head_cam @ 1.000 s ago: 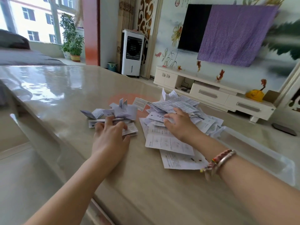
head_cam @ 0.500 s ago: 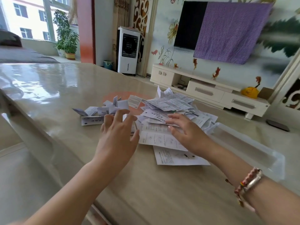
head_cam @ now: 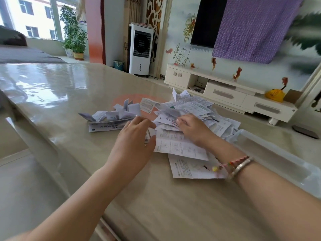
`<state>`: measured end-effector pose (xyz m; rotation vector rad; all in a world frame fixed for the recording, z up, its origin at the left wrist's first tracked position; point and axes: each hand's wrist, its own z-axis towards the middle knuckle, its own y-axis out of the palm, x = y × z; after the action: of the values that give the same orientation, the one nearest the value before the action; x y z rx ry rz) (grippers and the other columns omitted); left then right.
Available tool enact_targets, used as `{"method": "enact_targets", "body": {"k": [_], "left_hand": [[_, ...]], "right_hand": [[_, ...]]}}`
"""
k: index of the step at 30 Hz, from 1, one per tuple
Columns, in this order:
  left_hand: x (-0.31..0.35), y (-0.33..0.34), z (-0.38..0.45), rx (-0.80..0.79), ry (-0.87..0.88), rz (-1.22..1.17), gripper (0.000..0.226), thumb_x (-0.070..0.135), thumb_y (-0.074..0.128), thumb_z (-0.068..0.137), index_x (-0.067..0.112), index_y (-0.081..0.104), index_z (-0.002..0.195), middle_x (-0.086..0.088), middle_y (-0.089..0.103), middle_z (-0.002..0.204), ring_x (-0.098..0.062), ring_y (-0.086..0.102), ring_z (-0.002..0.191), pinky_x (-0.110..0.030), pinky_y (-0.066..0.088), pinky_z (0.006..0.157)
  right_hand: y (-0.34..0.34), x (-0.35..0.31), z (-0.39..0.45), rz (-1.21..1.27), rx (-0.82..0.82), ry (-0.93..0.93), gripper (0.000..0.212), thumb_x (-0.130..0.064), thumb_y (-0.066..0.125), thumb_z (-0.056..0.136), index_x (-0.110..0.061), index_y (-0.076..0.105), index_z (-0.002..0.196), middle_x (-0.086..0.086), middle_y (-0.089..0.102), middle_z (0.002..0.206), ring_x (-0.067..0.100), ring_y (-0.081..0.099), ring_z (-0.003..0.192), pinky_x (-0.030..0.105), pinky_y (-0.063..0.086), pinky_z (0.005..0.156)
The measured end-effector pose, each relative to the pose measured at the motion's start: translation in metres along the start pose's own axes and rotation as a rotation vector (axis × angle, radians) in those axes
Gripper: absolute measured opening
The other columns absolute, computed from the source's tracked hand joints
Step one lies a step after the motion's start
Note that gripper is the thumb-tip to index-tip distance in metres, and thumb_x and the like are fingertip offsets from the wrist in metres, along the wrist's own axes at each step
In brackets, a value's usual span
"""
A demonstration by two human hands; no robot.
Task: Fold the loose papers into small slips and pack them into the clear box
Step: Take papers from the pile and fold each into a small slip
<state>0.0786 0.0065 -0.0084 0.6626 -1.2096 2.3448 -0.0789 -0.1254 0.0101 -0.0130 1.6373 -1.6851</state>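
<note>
Head view: the loose papers (head_cam: 189,119) sit heaped at the table's (head_cam: 52,94) centre, with the folded slips (head_cam: 118,113) a small cluster at their nine o'clock and the clear box (head_cam: 281,159) lying at their four o'clock, touching the heap's edge. The right hand (head_cam: 192,126) rests on top of the heap, fingers curled into the sheets, though a firm pinch I cannot tell. The left hand (head_cam: 133,136) hovers between slips and heap, fingers loosely bent, holding nothing visible.

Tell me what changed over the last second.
The left hand left the folded slips and moved right to the edge of the loose paper pile. The right hand stayed on the pile, fingers curling into the sheets. Clear box unmoved.
</note>
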Motion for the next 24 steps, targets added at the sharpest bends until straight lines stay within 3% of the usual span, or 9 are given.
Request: {"method": "enact_targets", "body": {"k": [3, 7, 9, 11, 13, 14, 16, 19, 24], "left_hand": [[0.007, 0.007, 0.001, -0.035, -0.047, -0.080, 0.048, 0.024, 0.064, 0.088, 0.026, 0.046, 0.133, 0.009, 0.048, 0.131, -0.012, 0.049, 0.115, -0.028, 0.041, 0.096], [0.015, 0.016, -0.003, -0.078, -0.104, -0.213, 0.073, 0.036, 0.070, 0.084, 0.027, 0.029, 0.143, 0.009, 0.039, 0.144, -0.010, 0.040, 0.130, -0.031, 0.036, 0.107], [0.020, 0.020, -0.004, -0.110, -0.159, -0.294, 0.070, 0.037, 0.073, 0.081, 0.026, 0.035, 0.138, 0.007, 0.053, 0.129, -0.006, 0.053, 0.110, -0.020, 0.045, 0.092], [0.024, 0.021, -0.004, -0.155, -0.219, -0.330, 0.057, 0.037, 0.072, 0.082, 0.026, 0.044, 0.130, 0.009, 0.062, 0.097, 0.003, 0.056, 0.076, -0.007, 0.043, 0.062], [0.028, 0.022, -0.006, -0.200, -0.246, -0.333, 0.050, 0.040, 0.071, 0.082, 0.026, 0.049, 0.125, 0.009, 0.059, 0.073, 0.002, 0.051, 0.053, -0.008, 0.037, 0.048], [0.030, 0.023, -0.007, -0.223, -0.249, -0.327, 0.049, 0.041, 0.070, 0.082, 0.026, 0.049, 0.123, 0.008, 0.057, 0.067, 0.002, 0.049, 0.048, -0.008, 0.035, 0.046], [0.032, 0.022, -0.011, -0.249, -0.234, -0.297, 0.049, 0.045, 0.069, 0.082, 0.029, 0.048, 0.123, 0.007, 0.059, 0.064, 0.003, 0.048, 0.046, -0.010, 0.035, 0.047], [0.033, 0.022, -0.014, -0.247, -0.224, -0.224, 0.049, 0.043, 0.068, 0.083, 0.032, 0.045, 0.125, 0.005, 0.067, 0.071, 0.002, 0.053, 0.057, -0.013, 0.039, 0.057], [0.035, 0.026, -0.021, -0.262, -0.175, -0.024, 0.047, 0.033, 0.063, 0.088, 0.033, 0.039, 0.128, 0.011, 0.060, 0.078, -0.007, 0.056, 0.076, -0.031, 0.048, 0.074]], "right_hand": [[-0.013, -0.004, -0.044, 0.157, 0.037, -0.050, 0.031, -0.032, 0.045, 0.100, -0.016, 0.065, 0.119, -0.010, 0.057, 0.113, 0.005, 0.053, 0.104, 0.023, 0.040, 0.087], [-0.026, -0.006, -0.099, 0.408, -0.005, -0.042, 0.024, -0.023, 0.051, 0.098, -0.022, 0.075, 0.098, -0.011, 0.073, 0.100, -0.004, 0.063, 0.097, 0.007, 0.043, 0.082], [-0.029, -0.004, -0.116, 0.494, -0.007, 0.008, 0.028, -0.022, 0.051, 0.098, -0.019, 0.077, 0.090, -0.013, 0.074, 0.096, -0.004, 0.064, 0.094, 0.007, 0.044, 0.082], [-0.026, 0.000, -0.123, 0.552, 0.019, 0.070, 0.031, -0.023, 0.051, 0.098, -0.017, 0.077, 0.082, -0.008, 0.075, 0.094, 0.005, 0.067, 0.092, 0.017, 0.048, 0.083], [-0.024, 0.006, -0.124, 0.584, 0.066, 0.122, 0.032, -0.026, 0.053, 0.097, -0.017, 0.077, 0.077, 0.007, 0.074, 0.091, 0.026, 0.066, 0.088, 0.034, 0.050, 0.084], [-0.024, 0.007, -0.124, 0.595, 0.082, 0.140, 0.031, -0.026, 0.054, 0.096, -0.017, 0.076, 0.076, 0.014, 0.072, 0.091, 0.031, 0.063, 0.081, 0.037, 0.049, 0.082], [-0.023, 0.008, -0.124, 0.593, 0.105, 0.155, 0.027, -0.025, 0.057, 0.095, -0.017, 0.075, 0.077, 0.017, 0.070, 0.088, 0.019, 0.056, 0.070, 0.027, 0.046, 0.074], [-0.020, 0.009, -0.124, 0.523, 0.127, 0.172, 0.017, -0.022, 0.061, 0.093, -0.018, 0.072, 0.080, -0.006, 0.068, 0.073, -0.002, 0.055, 0.065, 0.011, 0.042, 0.064], [-0.011, 0.012, -0.121, 0.136, 0.121, 0.130, 0.005, -0.023, 0.064, 0.089, -0.023, 0.059, 0.090, -0.013, 0.045, 0.065, -0.004, 0.045, 0.055, 0.012, 0.035, 0.054]]}}
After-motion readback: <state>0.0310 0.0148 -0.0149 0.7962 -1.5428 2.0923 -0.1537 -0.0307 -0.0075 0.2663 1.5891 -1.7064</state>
